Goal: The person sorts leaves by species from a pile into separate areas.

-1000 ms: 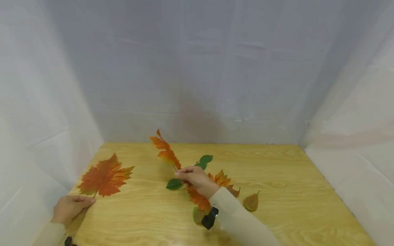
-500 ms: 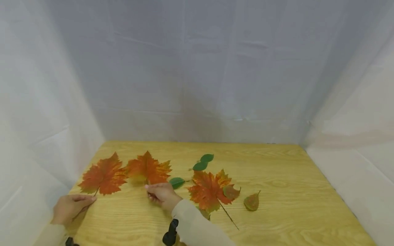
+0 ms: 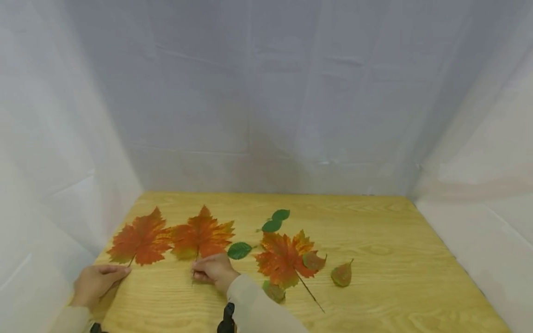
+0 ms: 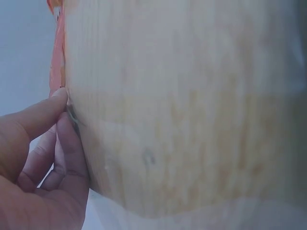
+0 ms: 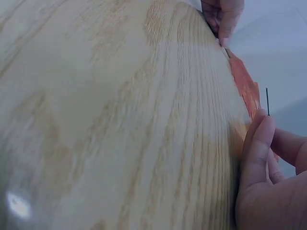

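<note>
In the head view, the left hand (image 3: 96, 284) pinches the stem of the first red leaf (image 3: 141, 238) between thumb and fingers, at the left edge of the wooden tabletop (image 3: 383, 240). The right hand (image 3: 216, 272) pinches the stem of the second red leaf (image 3: 203, 233), just to the right of the first; the side lobes of the two meet, though whether they overlap I cannot tell. Beside the second red leaf, to its right, lies a toothed green leaf (image 3: 239, 250). The third red leaf (image 3: 276, 259) lies farther right, stem towards the near edge, with a brownish leaf (image 3: 313, 261) over its right side. A dull green leaf (image 3: 274, 292) sits at its lower edge, near the right sleeve (image 3: 262, 305), and a rounded leaf (image 3: 342, 274) lies apart to the right. Behind the third red leaf are two smooth leaves (image 3: 272, 225), close together. White sheets (image 3: 266, 101) stand around the back and sides.

In the left wrist view, the left thumb and fingertips close on the stem, with the first red leaf seen edge-on beyond them.

In the right wrist view, the right thumb and fingers clamp a thin dark stem, its end poking past them; the left hand shows at the top.
</note>
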